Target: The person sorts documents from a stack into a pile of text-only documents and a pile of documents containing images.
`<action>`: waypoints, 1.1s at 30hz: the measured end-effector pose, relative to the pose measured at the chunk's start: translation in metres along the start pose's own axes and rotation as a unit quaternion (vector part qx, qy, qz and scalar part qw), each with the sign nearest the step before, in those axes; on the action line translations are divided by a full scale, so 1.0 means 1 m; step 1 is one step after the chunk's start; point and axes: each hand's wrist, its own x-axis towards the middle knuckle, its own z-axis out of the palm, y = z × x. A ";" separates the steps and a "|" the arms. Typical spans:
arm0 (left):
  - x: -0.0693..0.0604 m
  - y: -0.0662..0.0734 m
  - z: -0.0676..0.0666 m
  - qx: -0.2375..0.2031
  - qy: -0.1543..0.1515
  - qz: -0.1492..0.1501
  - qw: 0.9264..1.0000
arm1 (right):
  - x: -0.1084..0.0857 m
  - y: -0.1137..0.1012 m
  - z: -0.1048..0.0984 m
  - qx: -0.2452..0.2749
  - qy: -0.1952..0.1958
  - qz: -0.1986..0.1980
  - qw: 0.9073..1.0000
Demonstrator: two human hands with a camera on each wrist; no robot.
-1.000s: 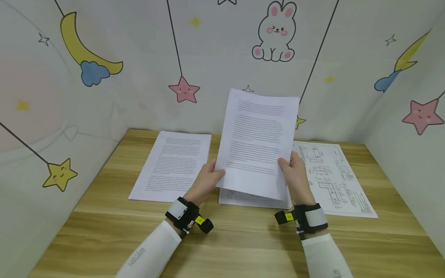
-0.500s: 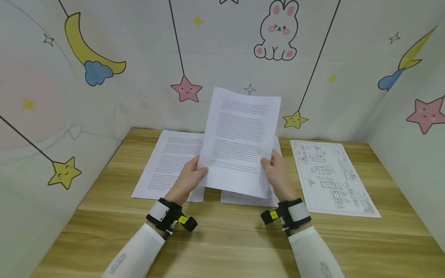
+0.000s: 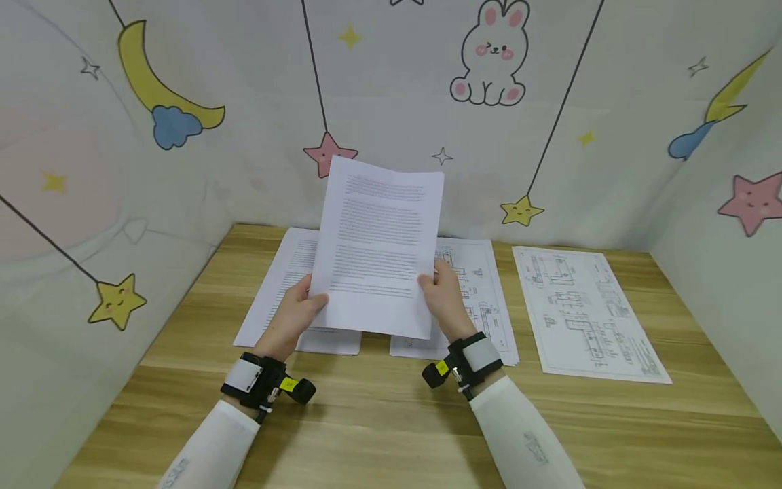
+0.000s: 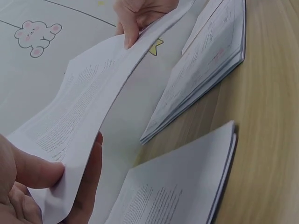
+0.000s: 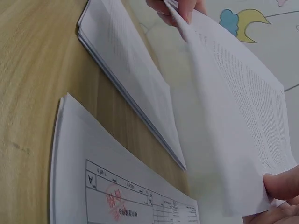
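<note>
A printed sheaf of paper (image 3: pixel 379 251) is held up above the table, tilted toward me, its lower edge bowed slightly. My left hand (image 3: pixel 288 319) pinches its lower left edge, thumb on the printed face and fingers behind. On the right edge my right hand (image 3: pixel 444 299) does the same. Behind and below the sheaf lies a stack of text pages (image 3: pixel 269 305), partly covered in the head view. Right of it is a stack of technical drawings (image 3: pixel 491 319), whose left part the sheaf and right hand hide. The right wrist view shows a red stamp on these drawings (image 5: pixel 140 186).
One more drawing sheet (image 3: pixel 589 312) lies apart on the right of the wooden table (image 3: pixel 391 421). White cloth walls (image 3: pixel 391 81) with cartoon prints stand behind and on both sides. Each wrist wears a black strap with a small camera (image 3: pixel 299 390).
Both hands have carried the sheaf leftward, from over the drawing stack to partly over the text stack. More of the drawings shows now, and the grip looks the same.
</note>
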 end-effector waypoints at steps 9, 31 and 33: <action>-0.006 -0.008 -0.032 0.069 0.045 -0.026 0.996 | 0.005 -0.003 0.038 -0.066 -0.050 0.000 0.997; -0.006 -0.036 -0.068 0.201 0.115 -0.078 0.970 | -0.001 0.004 0.093 -0.172 -0.117 -0.047 0.977; -0.007 -0.036 -0.070 0.206 0.116 -0.077 0.969 | -0.001 0.004 0.097 -0.189 -0.121 -0.049 0.973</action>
